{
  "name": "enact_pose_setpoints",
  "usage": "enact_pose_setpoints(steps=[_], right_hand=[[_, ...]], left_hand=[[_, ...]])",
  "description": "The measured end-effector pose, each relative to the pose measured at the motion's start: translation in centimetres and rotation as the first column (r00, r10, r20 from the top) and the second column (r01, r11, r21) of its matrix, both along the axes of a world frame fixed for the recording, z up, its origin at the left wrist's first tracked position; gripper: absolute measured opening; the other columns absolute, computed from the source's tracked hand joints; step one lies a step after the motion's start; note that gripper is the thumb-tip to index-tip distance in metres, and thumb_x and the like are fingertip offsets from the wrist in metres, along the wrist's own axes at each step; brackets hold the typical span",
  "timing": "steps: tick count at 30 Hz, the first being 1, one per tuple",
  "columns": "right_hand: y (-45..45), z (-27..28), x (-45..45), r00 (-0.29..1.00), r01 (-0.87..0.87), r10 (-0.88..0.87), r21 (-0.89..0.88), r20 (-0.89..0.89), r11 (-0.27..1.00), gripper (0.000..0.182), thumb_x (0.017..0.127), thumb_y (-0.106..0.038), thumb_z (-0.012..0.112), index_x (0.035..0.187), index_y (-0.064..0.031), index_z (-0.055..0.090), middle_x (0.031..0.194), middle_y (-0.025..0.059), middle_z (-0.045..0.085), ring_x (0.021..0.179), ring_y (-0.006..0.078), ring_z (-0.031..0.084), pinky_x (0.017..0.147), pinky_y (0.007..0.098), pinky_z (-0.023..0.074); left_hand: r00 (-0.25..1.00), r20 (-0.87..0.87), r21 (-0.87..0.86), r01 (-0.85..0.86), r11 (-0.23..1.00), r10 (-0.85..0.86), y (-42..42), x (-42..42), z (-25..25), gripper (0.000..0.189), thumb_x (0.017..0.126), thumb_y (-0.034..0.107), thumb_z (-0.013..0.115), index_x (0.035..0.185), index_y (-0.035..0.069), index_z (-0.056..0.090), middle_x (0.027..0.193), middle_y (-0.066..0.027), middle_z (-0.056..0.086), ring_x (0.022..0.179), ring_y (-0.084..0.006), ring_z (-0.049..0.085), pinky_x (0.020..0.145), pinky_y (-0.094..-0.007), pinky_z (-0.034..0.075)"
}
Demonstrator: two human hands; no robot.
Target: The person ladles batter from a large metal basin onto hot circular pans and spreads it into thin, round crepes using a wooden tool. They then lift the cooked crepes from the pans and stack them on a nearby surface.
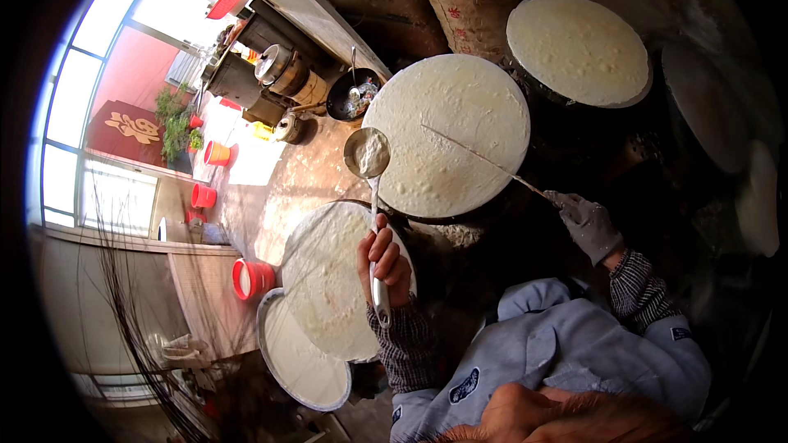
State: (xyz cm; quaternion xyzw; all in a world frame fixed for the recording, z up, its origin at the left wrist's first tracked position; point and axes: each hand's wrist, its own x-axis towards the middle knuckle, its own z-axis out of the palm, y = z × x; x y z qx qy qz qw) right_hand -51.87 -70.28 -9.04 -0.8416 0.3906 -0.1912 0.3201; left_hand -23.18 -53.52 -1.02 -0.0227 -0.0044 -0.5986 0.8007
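Note:
My left hand [389, 261], bare, grips the handle of a metal ladle [356, 157], whose bowl carries some pale batter. The bowl appears at the left edge of a round griddle covered by a pale batter sheet [455, 111]. In a grey glove, my right hand [585, 224] holds a thin stick [480, 155] that reaches over the middle of that sheet. Beneath my left forearm lies a second round sheet [335, 283] on its griddle. Partly under it in view is a wide tub of liquid batter [305, 351].
Another round sheet [578, 49] is on a griddle at upper right. A printed sack [468, 0] stands behind. A black wok [352, 98], a lidded pot [274, 64] and a red bucket [261, 279] are at left. Dark strands hang across the lower left.

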Motion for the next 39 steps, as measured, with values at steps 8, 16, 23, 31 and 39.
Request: enact_pose_setpoints(steps=[8, 16, 23, 31, 39], right_hand=[[3.5, -0.5, 1.2, 0.993, -0.089, 0.084, -0.047, -0.088, 0.995, 0.031, 0.086, -0.011, 0.049, 0.115, -0.0193, 0.056, 0.102, 0.0067, 0.062, 0.079, 0.0282, 0.063, 0.067, 0.0369, 0.053], [1.9, -0.5, 5.8, 0.972, -0.145, 0.115, -0.136, -0.205, 0.98, 0.035, 0.083, -0.006, 0.051, 0.116, -0.0154, 0.055, 0.11, 0.0098, 0.059, 0.09, 0.028, 0.061, 0.076, 0.0333, 0.0518], [-0.4, -1.9, 3.0, 0.997, 0.036, -0.023, -0.17, 0.075, 0.985, 0.034, 0.084, -0.01, 0.05, 0.115, -0.0206, 0.056, 0.099, 0.0075, 0.061, 0.085, 0.0285, 0.06, 0.073, 0.036, 0.0505], [1.1, -2.0, 2.2, 0.98, -0.176, 0.142, -0.282, -0.137, 0.943, 0.033, 0.086, -0.011, 0.045, 0.113, -0.0245, 0.057, 0.095, 0.0063, 0.061, 0.079, 0.0291, 0.06, 0.069, 0.0399, 0.0501], [-5.1, -5.1, -5.0, 0.959, 0.24, -0.276, -0.339, -0.062, 0.91, 0.03, 0.089, -0.017, 0.046, 0.118, -0.0173, 0.053, 0.101, 0.0114, 0.06, 0.085, 0.0323, 0.059, 0.069, 0.0396, 0.0494]], left_hand=[[1.0, 0.006, 0.031, 0.015, 0.999, -0.015, 1.3, 2.6, -1.0, 0.032, 0.096, 0.016, 0.027, 0.118, -0.005, 0.036, 0.069, -0.0021, 0.04, 0.047, -0.0106, 0.041, 0.036, -0.0251, 0.036], [0.994, 0.09, 0.03, -0.071, 0.997, 0.068, 6.2, 3.5, -0.3, 0.031, 0.096, 0.016, 0.027, 0.115, -0.006, 0.037, 0.069, -0.0025, 0.041, 0.048, -0.011, 0.042, 0.037, -0.0254, 0.038], [0.945, 0.188, 0.027, -0.278, 0.96, 0.268, 15.1, 2.1, 0.8, 0.036, 0.096, 0.017, 0.027, 0.119, -0.011, 0.035, 0.071, -0.003, 0.041, 0.051, -0.0099, 0.043, 0.04, -0.0238, 0.038], [0.876, 0.219, 0.049, -0.45, 0.892, 0.43, 26.4, -2.3, 0.3, 0.037, 0.096, 0.018, 0.027, 0.118, -0.01, 0.036, 0.073, -0.0045, 0.043, 0.055, -0.0123, 0.045, 0.045, -0.028, 0.042], [0.703, 0.337, 0.156, -0.697, 0.7, 0.626, 37.9, -7.2, 0.0, 0.035, 0.095, 0.016, 0.03, 0.115, -0.01, 0.042, 0.075, -0.0029, 0.042, 0.058, -0.012, 0.044, 0.048, -0.0271, 0.041]])
